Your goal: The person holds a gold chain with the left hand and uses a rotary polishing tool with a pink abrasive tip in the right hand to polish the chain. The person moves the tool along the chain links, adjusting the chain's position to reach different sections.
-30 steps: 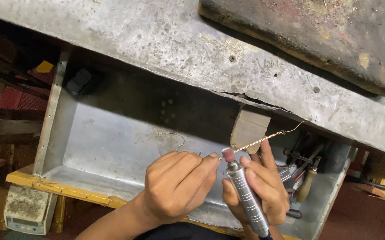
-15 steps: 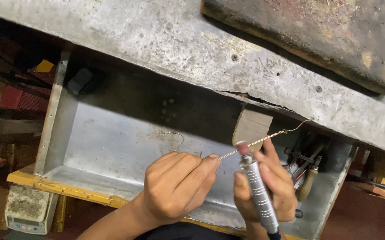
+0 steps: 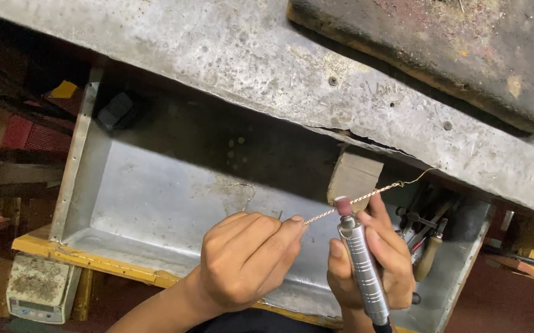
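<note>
A worn grey metal bench top point(image 3: 230, 55) runs across the upper frame, pitted and scratched, with a dark, rust-stained slab point(image 3: 439, 49) lying on it at upper right. Below it hangs a metal tray point(image 3: 156, 203) with a yellow front edge. Wooden-handled tools point(image 3: 427, 246) lie in the tray's right end.

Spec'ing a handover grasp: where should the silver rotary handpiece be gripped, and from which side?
Likely best on the ribbed silver barrel of the handpiece, mid-length, as the right hand does now. It stands nearly upright, pink tip at the twisted wire on the wooden peg, cable end down. Come from its right side: the left hand, pinching the wire, blocks the left.
</note>
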